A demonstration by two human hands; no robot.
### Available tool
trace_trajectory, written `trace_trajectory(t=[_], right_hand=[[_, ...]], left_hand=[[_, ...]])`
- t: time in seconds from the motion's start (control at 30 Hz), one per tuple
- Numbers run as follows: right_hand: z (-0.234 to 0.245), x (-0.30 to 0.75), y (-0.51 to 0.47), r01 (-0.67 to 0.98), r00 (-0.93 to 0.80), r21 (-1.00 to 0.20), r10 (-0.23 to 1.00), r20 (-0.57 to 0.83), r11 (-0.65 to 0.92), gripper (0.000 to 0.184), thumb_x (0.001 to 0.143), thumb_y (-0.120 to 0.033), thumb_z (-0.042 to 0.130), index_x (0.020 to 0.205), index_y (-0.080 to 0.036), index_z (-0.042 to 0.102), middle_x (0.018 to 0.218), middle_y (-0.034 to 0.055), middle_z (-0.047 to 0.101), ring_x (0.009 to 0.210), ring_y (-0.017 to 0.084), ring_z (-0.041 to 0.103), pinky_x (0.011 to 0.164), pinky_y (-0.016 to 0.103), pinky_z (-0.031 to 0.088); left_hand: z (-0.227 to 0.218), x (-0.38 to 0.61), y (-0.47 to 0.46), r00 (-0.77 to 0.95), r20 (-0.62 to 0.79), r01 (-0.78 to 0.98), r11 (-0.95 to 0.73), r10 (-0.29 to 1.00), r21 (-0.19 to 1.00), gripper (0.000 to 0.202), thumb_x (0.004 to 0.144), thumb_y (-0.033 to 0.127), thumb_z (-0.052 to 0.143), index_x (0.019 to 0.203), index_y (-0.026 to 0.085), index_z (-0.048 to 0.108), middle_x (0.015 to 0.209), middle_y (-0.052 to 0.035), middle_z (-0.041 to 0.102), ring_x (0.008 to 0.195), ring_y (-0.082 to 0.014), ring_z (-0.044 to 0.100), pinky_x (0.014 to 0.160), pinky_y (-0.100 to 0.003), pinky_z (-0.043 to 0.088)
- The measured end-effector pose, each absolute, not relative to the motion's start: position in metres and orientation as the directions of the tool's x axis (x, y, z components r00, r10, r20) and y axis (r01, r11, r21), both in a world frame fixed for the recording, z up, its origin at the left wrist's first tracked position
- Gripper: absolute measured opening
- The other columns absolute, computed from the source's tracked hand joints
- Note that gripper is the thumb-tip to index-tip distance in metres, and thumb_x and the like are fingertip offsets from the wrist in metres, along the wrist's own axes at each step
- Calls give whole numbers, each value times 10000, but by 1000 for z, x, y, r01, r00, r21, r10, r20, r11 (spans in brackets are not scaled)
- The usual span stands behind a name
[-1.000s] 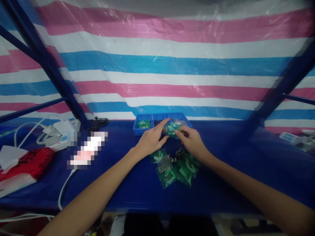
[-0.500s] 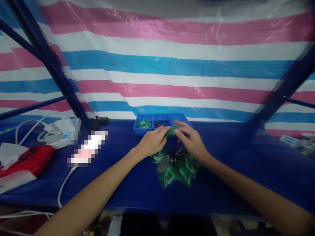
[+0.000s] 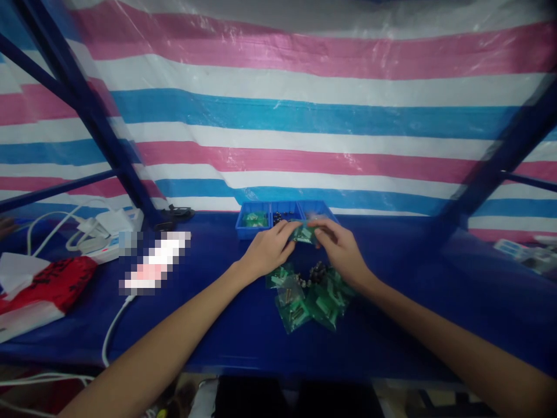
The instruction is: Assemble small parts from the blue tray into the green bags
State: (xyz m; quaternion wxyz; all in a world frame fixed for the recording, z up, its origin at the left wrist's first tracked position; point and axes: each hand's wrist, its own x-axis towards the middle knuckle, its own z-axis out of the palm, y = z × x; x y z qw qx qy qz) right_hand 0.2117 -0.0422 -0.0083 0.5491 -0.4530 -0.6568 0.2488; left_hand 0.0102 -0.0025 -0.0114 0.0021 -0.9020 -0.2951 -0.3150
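Between my two hands is a small green plastic bag (image 3: 304, 233) with something pale inside. My left hand (image 3: 270, 251) pinches its left side, and my right hand (image 3: 342, 247) grips its right side. Just behind the hands stands a blue divided bin (image 3: 252, 233); green packets (image 3: 255, 219) lie in its left compartment and small dark parts (image 3: 281, 217) in the middle one. Closer to me, several green bags (image 3: 324, 305) and a clear bag (image 3: 290, 292) with metal pins are spread on the table. Small dark metal parts (image 3: 319, 271) lie among them.
The blue table (image 3: 226, 325) reaches to a striped plastic sheet (image 3: 304, 122). At left are a white power strip (image 3: 117, 229) with cables, a blurred-out bright device (image 3: 156, 262) and a red bag (image 3: 65, 284). Blue frame posts (image 3: 100, 128) rise at both sides.
My right hand's fingers have closed in on the green bag, which now lies flatter and more visible between both hands. A blurred hand has appeared at the far left edge.
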Motion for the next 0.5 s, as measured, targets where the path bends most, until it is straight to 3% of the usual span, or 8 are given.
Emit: trace_trajectory(t=[0.1, 0.17, 0.3, 0.43, 0.5], right_hand=[[-11, 212, -40, 244, -2, -861, 888, 459, 446, 292, 955, -383, 493, 1135, -216, 652, 952, 66, 697, 737, 188, 648, 651, 348, 529], [-14, 212, -37, 188, -28, -883, 901, 432, 429, 307, 949, -401, 514, 1162, -210, 624, 959, 78, 702, 824, 215, 680, 628, 333, 530], [-20, 214, -33, 282, -50, -881, 922, 383, 381, 228, 915, -428, 584, 963, -206, 601, 837, 50, 674, 777, 210, 657, 570, 298, 503], [-22, 217, -31, 482, -40, -774, 893, 448, 410, 291, 915, -443, 580, 740, -214, 538, 673, -9, 527, 640, 162, 534, 558, 287, 475], [-21, 217, -32, 507, -48, -742, 873, 485, 439, 268, 911, -425, 588, 750, -211, 568, 701, -4, 528, 659, 165, 535, 578, 293, 479]], left_hand=[[-11, 11, -2, 613, 594, 513, -834, 521, 202, 311, 1023, 234, 434, 1324, 193, 505, 1232, -103, 630, 1039, -221, 650, 845, -354, 528], [-9, 12, -3, 590, 601, 518, -824, 539, 231, 237, 1045, 289, 425, 1196, 181, 572, 1100, -76, 675, 939, -203, 662, 786, -330, 514], [-7, 14, -4, 543, 588, 533, -788, 599, 309, 263, 1042, 360, 448, 938, 168, 593, 770, -17, 637, 680, -161, 608, 629, -282, 437], [-11, 14, 0, 494, 610, 486, -779, 619, 397, 199, 1011, 342, 507, 1096, 170, 562, 761, -3, 630, 672, -160, 609, 633, -280, 453], [-13, 13, 1, 484, 615, 464, -779, 622, 423, 368, 974, 325, 571, 1299, 178, 483, 909, -30, 668, 738, -169, 642, 682, -302, 502]])
